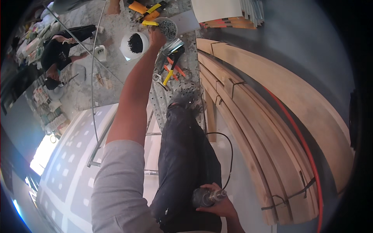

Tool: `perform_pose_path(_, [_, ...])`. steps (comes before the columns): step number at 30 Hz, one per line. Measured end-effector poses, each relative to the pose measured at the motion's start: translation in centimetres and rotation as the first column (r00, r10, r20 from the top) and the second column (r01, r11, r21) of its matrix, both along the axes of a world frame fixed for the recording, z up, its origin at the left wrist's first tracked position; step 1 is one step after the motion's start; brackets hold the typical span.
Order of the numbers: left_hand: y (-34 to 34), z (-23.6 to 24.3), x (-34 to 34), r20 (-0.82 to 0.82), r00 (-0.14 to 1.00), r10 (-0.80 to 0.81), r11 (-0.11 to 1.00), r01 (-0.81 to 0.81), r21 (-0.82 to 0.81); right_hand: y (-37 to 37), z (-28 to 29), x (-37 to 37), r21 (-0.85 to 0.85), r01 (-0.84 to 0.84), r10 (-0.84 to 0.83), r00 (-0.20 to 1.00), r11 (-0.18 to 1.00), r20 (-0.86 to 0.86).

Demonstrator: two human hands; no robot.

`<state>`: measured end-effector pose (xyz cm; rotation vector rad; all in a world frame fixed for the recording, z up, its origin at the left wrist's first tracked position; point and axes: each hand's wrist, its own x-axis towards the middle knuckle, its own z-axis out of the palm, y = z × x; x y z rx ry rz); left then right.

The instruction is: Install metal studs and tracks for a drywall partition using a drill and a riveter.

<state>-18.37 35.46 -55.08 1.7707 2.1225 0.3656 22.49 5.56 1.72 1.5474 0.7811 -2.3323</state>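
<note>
My left hand (156,38) reaches far forward to the left side of a clear tub of grey screws (168,28). Its fingers look drawn together; what they hold, if anything, is too small to make out. A white tub of black screws (135,42) sits just left of that hand. Low in the view, beside my dark-trousered leg, my right hand (221,206) is closed round a power drill (204,197), its metal chuck (217,195) turned to the right. The drill's handle is hidden.
Both tubs and yellow-handled tools (169,75) rest on a perforated metal platform (163,101). Strapped curved wooden boards (248,128) and a red hose (289,116) lie right. A black cord (232,151) loops near my knee. Another person (56,54) works below left, past metal bars (93,77).
</note>
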Motion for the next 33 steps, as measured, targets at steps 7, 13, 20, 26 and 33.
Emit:
perform_pose_path(7, [-1.1, -0.8, 4.4, 0.138, 0.972, 0.189, 0.979, -0.175, -0.108, -0.5, 0.6, 0.1, -0.009, 0.034, -0.034, 0.997, 0.999, 0.064])
perform_pose_path(13, [-2.8, 0.8, 3.4, 0.238, 0.955, 0.179, 0.981, -0.190, 0.024, -0.4, 1.0, -0.5, 0.059, -0.047, 0.042, 0.996, 0.997, 0.080])
perform_pose_path(20, [-2.8, 3.1, 1.3, 0.339, 0.917, 0.210, 0.974, -0.227, 0.010, -0.6, 1.2, -1.2, 0.077, 0.015, -0.019, 0.999, 0.997, 0.046])
perform_pose_path(26, [-4.4, 13.5, 7.1, 0.757, 0.522, 0.393, 0.905, -0.367, -0.216, 0.3, 1.0, -1.6, 0.036, -0.032, 0.030, 0.998, 0.999, 0.048])
perform_pose_path(33, [-6.0, 34.2, 9.5, 0.919, 0.212, 0.333, 0.942, -0.124, -0.312, -1.4, 0.6, -1.5, -0.017, 0.062, -0.063, 0.995, 0.998, -0.082])
